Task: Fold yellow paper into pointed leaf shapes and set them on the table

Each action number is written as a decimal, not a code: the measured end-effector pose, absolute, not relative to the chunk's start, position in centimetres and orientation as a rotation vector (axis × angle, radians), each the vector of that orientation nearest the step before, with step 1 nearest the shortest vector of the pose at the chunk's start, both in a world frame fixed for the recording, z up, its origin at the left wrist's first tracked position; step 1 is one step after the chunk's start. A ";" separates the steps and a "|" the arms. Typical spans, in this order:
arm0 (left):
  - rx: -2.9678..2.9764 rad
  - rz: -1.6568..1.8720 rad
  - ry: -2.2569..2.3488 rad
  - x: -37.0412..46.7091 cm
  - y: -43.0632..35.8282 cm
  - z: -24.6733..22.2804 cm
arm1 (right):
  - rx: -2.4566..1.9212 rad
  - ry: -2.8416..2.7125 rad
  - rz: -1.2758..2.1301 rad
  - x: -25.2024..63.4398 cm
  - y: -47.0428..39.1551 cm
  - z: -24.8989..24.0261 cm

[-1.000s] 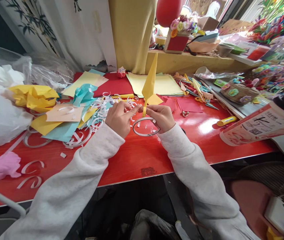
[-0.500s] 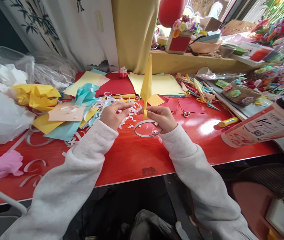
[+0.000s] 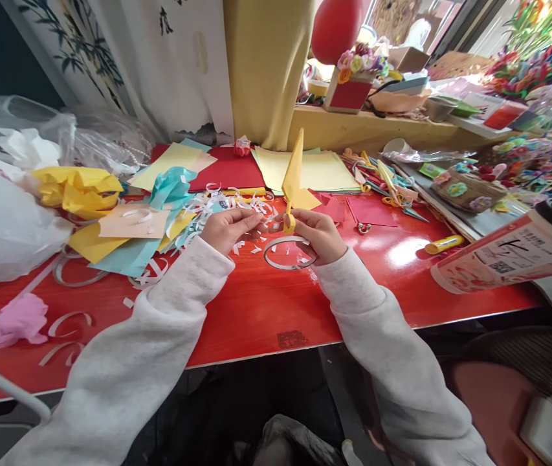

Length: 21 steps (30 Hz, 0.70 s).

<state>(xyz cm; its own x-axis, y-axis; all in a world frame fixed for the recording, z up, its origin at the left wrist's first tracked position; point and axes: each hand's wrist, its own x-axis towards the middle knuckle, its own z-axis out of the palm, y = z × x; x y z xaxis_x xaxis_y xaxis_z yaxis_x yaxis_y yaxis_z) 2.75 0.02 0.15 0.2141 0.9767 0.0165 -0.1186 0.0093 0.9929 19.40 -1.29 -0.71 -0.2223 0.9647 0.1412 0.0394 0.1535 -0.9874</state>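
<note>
Over the middle of the red table, my right hand [image 3: 323,236] pinches the lower end of a yellow folded paper piece [image 3: 294,169]. It stands upright, with a pointed top and a small curled loop at the bottom. A thin, nearly used-up roll of tape [image 3: 289,266] hangs like a ring from the lower fingers of the same hand. Just left of the paper, my left hand [image 3: 231,230] has thumb and forefinger pressed together, its tips close to my right fingertips. What sits in that pinch is too small to make out.
White paper scraps [image 3: 208,206] and coloured sheets [image 3: 132,223] lie to the left, beside a white plastic bag [image 3: 8,226]. Pale yellow sheets [image 3: 305,165] are stacked behind. Scissors [image 3: 416,213], a yellow glue stick [image 3: 444,244] and a large cup [image 3: 503,249] are on the right.
My left fingers have closed into a pinch and moved right, closer to my right hand. The yellow paper's tip has tilted a little to the right and lower.
</note>
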 end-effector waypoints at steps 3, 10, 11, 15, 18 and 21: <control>1.207 1.123 1.003 2.9 -0.2 0.4 | -0.988 -1.447 1.274 19.3 -1.3 -0.7; 1.512 1.123 0.983 2.9 -0.4 0.4 | -0.955 -1.422 1.312 19.3 -1.4 -0.6; 1.572 1.128 0.995 2.8 -0.3 0.3 | -0.956 -1.419 1.309 19.3 -1.4 -0.6; 1.776 1.113 1.007 2.4 0.0 0.1 | -0.980 -1.404 1.318 19.4 -1.5 -0.3; 1.900 1.090 0.960 2.4 0.1 -0.3 | -0.979 -1.364 1.349 19.3 -1.5 -0.2; 2.036 1.073 0.939 2.6 -0.1 -0.8 | -0.940 -1.300 1.386 19.3 -1.5 -0.1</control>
<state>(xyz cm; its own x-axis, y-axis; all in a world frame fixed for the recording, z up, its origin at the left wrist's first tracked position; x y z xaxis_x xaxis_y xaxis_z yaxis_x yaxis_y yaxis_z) 2.60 -0.07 -0.82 0.4101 0.8178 0.4038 0.2914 -0.5370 0.7916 19.33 -1.55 -0.07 -0.2229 0.9714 0.0817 -0.1434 0.0502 -0.9884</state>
